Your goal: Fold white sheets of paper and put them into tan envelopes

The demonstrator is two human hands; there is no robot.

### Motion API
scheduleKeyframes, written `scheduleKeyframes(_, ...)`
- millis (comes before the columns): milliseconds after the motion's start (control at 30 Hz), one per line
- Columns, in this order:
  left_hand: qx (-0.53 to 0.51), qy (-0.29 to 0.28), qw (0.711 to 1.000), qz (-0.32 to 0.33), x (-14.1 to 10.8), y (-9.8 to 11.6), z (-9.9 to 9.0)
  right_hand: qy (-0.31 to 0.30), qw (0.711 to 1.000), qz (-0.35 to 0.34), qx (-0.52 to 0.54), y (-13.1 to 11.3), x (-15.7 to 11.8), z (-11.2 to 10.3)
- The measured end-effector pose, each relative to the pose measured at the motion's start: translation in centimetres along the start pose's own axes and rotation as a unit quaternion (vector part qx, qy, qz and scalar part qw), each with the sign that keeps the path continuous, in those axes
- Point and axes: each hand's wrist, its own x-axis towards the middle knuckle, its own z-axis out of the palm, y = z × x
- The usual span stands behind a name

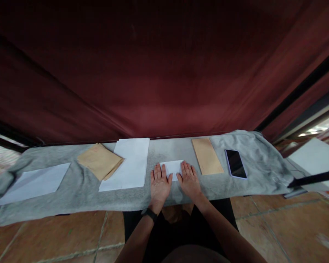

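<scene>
A small white piece of paper [173,168], seemingly folded, lies on the grey cloth in front of me. My left hand [160,185] rests flat on its left side, fingers stretched out, a dark band on the wrist. On its right side my right hand [190,182] lies flat too, fingers pointing away from me. The hands cover the paper's side edges. Just right of my right hand is a tan envelope [207,156]. To the left of my left hand lies a stack of white sheets [131,164].
Several brown envelopes [99,160] overlap the white stack's left edge. A white sheet [35,182] lies at the far left, a phone [236,163] at the right. Grey cloth [82,199] covers the narrow table. Behind it hangs a dark red curtain [164,73].
</scene>
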Motion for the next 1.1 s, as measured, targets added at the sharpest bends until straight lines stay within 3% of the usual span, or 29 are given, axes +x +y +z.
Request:
scheduleKeyframes(833,0.011,0.019,1.000,0.009,0.05,0.24,-0.25,-0.008,1.000,-0.011,-0.008,0.39,-0.24,0.53)
scheduleKeyframes(1100,0.004,0.003,1.000,0.003,0.15,0.44,-0.66,-0.017,1.000,-0.007,-0.015,0.37,-0.23,0.54)
